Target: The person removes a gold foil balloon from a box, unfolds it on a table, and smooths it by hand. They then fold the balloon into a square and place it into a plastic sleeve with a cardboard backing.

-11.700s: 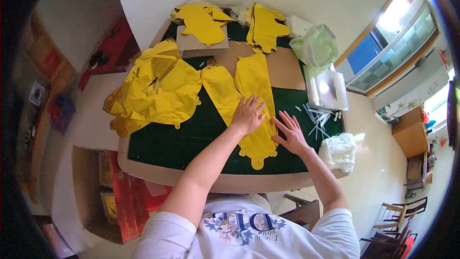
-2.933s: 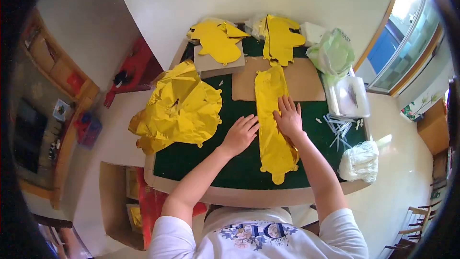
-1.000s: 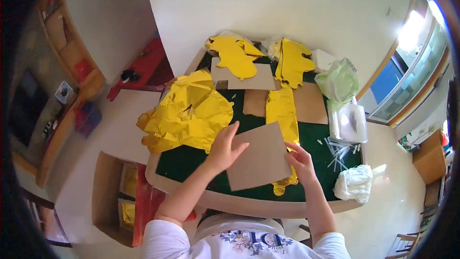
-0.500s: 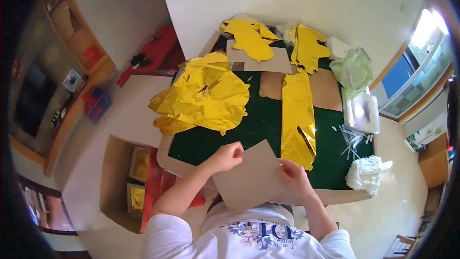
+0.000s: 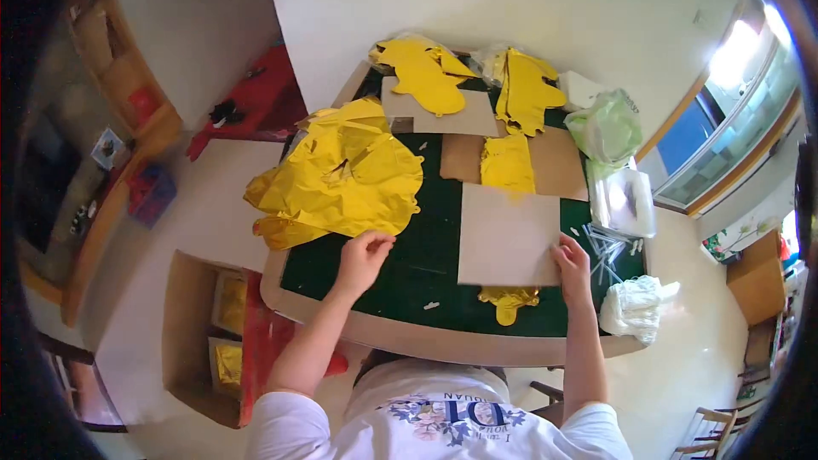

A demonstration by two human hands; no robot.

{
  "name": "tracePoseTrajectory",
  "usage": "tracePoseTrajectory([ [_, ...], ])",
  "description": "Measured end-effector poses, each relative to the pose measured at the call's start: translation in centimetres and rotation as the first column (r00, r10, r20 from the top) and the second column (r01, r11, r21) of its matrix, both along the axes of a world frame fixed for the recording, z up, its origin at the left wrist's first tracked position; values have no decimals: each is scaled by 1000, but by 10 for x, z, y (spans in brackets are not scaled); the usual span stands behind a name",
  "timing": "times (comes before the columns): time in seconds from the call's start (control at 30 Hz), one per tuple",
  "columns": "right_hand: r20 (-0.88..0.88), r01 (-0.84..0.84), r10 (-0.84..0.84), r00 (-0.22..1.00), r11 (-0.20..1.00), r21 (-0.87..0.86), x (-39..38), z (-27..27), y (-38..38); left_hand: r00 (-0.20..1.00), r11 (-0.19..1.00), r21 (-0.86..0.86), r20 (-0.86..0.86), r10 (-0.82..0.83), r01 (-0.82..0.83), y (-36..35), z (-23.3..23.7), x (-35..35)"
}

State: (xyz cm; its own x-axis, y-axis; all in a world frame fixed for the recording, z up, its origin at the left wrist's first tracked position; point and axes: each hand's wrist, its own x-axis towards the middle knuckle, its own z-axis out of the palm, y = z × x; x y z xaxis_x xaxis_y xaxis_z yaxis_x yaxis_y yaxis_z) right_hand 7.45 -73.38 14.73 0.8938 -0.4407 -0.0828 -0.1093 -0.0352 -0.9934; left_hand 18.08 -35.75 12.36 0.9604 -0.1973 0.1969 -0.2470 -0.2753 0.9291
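Observation:
My right hand (image 5: 573, 266) grips the right edge of a flat grey-beige card (image 5: 509, 237), which lies over a long gold foil piece (image 5: 508, 163). The foil shows above and below the card. My left hand (image 5: 368, 257) is apart from the card, beside the lower edge of a large crumpled gold foil pile (image 5: 345, 170); its fingertips are pinched together, and what they hold, if anything, is too small to tell.
More gold foil shapes (image 5: 423, 72) (image 5: 527, 94) lie at the table's back on cardboard. At the right are a green plastic bag (image 5: 607, 129), grey sticks (image 5: 607, 254) and a white bundle (image 5: 632, 308). An open carton (image 5: 189, 332) stands at lower left.
The card has moved forward and right from near my body onto the long foil. My left hand has let go of it and moved left; my right hand still holds its edge.

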Motion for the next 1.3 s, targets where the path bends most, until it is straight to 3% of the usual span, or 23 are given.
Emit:
tracePoseTrajectory([
  [0.03, -23, 17, -18, 1000, 998, -57, 11, -14, -17, 985, 999, 19, 169, 23, -27, -18, 5, -1],
  [0.07, -45, 31, -37, 998, 993, -115, 22, -28, -30, 985, 999, 41, 173, -12, 5, -38, 18, -3],
  [0.13, -122, 60, -97, 988, 960, -274, 35, -40, -34, 919, 984, 162, 374, -126, 69, -82, 13, 3],
  [0.23, -128, 50, -94, 987, 949, -312, 46, -53, -34, 857, 909, 323, 352, -375, 265, -146, -2, 7],
  [0.33, -115, 66, -156, 981, 827, -558, 46, -50, -28, 757, 813, 563, 464, -459, 148, -190, -31, 21],
  [0.37, -47, 98, -165, 985, 764, -638, 43, -44, -20, 778, 748, 628, 355, -519, 213, -199, -39, 27],
  [0.4, -189, 5, -170, 967, 758, -652, 42, -28, -13, 769, 735, 646, 357, -530, 206, -203, -41, 29],
  [0.47, -85, -2, -131, 988, 536, -844, 39, -30, -15, 756, 700, 686, 349, -554, 196, -205, -42, 31],
  [0.5, -64, -38, -27, 998, 564, -825, 41, -28, -17, 752, 693, 694, 350, -559, 193, -205, -41, 31],
  [0.63, 134, 87, 95, 986, 387, -918, 46, -41, -17, 755, 670, 714, 322, -570, 201, -202, -35, 28],
  [0.73, 149, 110, 47, 988, 468, -877, 32, -18, -3, 751, 687, 702, 348, -561, 187, -205, -39, 33],
  [0.77, 162, 112, 81, 983, 435, -894, 25, -9, 3, 750, 694, 697, 358, -556, 182, -204, -42, 31],
  [0.83, -29, 27, -62, 998, 755, -655, 4, -5, 8, 758, 703, 689, 359, -545, 179, -204, -41, 29],
  [0.87, -142, 25, -109, 984, 871, -490, -6, -8, 8, 760, 707, 684, 360, -541, 180, -204, -39, 29],
  [0.9, -133, 53, -118, 984, 908, -416, -13, -22, 1, 760, 706, 684, 358, -542, 182, -205, -38, 29],
  [1.0, -371, -13, -73, 926, 975, -224, -28, -18, 3, 760, 705, 685, 355, -545, 185, -203, -37, 29],
  [1.03, -370, -5, -68, 926, 981, -193, -29, -15, 7, 759, 703, 685, 352, -547, 189, -203, -37, 30],
  [1.3, -580, -202, 65, 812, 963, -176, -24, -12, 7, 756, 698, 692, 353, -551, 185, -202, -38, 31],
])
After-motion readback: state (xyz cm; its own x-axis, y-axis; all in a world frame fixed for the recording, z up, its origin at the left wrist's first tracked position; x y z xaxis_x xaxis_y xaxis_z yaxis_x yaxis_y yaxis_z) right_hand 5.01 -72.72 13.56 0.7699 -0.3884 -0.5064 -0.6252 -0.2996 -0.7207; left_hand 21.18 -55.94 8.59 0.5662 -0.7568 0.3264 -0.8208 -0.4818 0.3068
